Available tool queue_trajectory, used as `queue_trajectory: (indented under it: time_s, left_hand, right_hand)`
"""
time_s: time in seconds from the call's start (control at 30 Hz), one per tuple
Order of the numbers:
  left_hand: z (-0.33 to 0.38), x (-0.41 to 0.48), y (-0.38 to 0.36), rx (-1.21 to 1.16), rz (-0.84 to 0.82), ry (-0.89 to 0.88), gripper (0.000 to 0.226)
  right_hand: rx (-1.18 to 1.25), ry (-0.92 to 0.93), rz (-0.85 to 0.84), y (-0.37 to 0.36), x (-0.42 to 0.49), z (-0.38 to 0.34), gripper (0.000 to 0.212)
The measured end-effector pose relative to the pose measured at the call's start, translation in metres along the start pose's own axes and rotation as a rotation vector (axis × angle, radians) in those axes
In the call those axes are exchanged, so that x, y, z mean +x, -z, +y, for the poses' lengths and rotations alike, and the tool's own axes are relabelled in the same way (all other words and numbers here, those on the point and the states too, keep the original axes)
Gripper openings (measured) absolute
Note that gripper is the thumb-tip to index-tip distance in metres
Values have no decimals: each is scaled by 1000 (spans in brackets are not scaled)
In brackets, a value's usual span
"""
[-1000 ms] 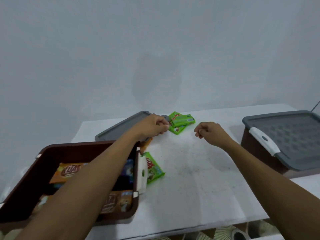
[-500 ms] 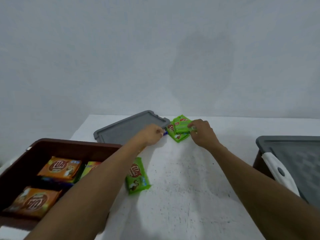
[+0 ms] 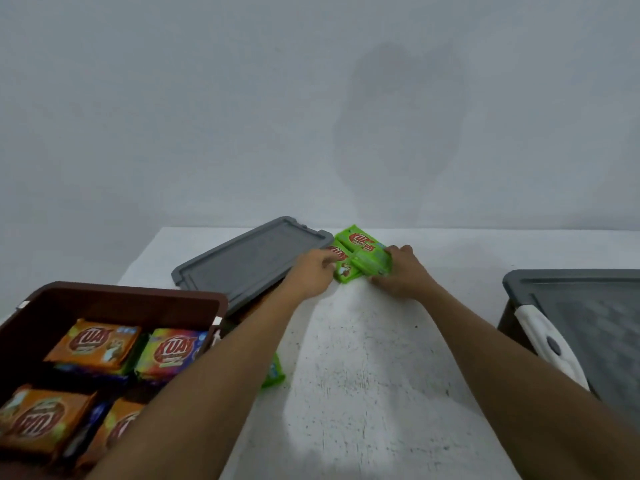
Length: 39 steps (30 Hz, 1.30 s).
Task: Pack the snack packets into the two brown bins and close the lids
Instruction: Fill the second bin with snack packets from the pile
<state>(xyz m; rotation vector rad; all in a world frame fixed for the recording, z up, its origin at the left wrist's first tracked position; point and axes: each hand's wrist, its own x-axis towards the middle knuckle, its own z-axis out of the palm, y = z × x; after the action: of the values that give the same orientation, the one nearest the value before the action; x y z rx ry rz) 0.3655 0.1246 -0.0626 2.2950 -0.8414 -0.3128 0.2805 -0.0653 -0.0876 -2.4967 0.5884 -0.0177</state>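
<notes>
Brown plastic forms the open bin (image 3: 114, 299) at near left, lidless and holding orange packets (image 3: 93, 342) and one multicoloured packet (image 3: 171, 353) laid flat in overlapping layers. At near right stands the second bin (image 3: 507, 317), closed by its grey lid (image 3: 588, 306), with a white latch (image 3: 549, 344) on the side facing the centre. Between the bins lies the white table (image 3: 363, 393), its surface speckled. A lone green packet (image 3: 275, 374) rests on the table just beside the open bin, mostly hidden under the left forearm. Both forearms extend away from the camera toward the far edge. Beyond the open bin a loose grey lid (image 3: 249, 261) lies at an angle on the table. The left hand (image 3: 313, 271), fingers curled, touches the near-left edge of the green packets (image 3: 360, 252), a small overlapping pile at the far centre just beside the loose lid's corner; whether it grips one cannot be told. The right hand (image 3: 401, 271) grasps the pile's right side, fingers closed over the top packet. A grey wall (image 3: 242, 116) rises behind the table.
</notes>
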Motion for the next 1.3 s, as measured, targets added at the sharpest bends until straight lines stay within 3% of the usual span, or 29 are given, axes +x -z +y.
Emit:
queue_trajectory:
  time_s: [0.13,0.23,0.47,0.63,0.77,0.87,0.97,1.07,1.1,1.23,1.3]
  left_hand:
    - [-5,5,-18,56,-2,-51,36]
    - [-8,1,-41,76,-7,-112,34]
    - [-14,-29,-73,107,265,-170,42]
    - [-8,-50,-76,-28,383,-50,24]
    - [2,-59,-69,-201,279,170,55]
    - [5,-64,-63,-234,218,179,66]
    - [7,-64,-56,-189,147,170,85]
    - [12,-61,-48,-267,51,288,103]
    - [14,-61,-45,-334,25,348,96]
    - [20,-61,-28,-725,-68,448,31]
    - [25,-58,-15,-736,-51,418,26]
  right_hand:
    - [10,-27,64,2,-22,18,66]
    - [-59,-4,109,-2,-40,29,76]
    - [-119,19,371,-21,-79,39,66]
    - [-146,50,430,-30,-98,43,58]
    - [-144,102,523,-35,-109,40,43]
    - [-108,108,590,-31,-113,36,31]
    - [-32,-27,520,-23,-109,34,35]
    - [202,-119,489,-20,-107,31,34]
    - [282,-135,492,-18,-108,27,33]
    - [584,-172,479,-12,-106,11,29]
    - [762,-201,450,-6,-101,-3,29]
